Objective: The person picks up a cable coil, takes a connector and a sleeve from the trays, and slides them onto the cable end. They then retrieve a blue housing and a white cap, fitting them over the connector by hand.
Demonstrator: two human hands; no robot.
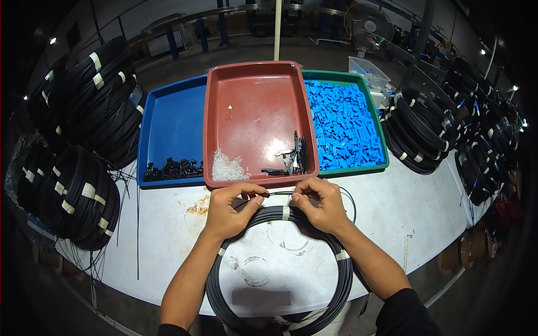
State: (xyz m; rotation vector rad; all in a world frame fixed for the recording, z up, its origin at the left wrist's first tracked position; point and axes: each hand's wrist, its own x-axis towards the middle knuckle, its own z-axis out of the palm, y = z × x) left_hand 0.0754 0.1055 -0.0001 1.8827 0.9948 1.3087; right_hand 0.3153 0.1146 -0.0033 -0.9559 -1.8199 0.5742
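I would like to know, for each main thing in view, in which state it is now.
Left hand: pinching cable
Right hand: pinching cable
Front coil: wound, taped
Blue tray: sparsely filled, near end only
Red tray: sparsely filled, mostly near end
Green tray: well filled

Both forearms angle inward, left hand [231,208] and right hand [322,203] pinching, 2 thumbs nearly facing.

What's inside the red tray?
The red tray holds a heap of small translucent pieces near its front left and black parts near its front right. Whatever lies beneath either heap is covered.
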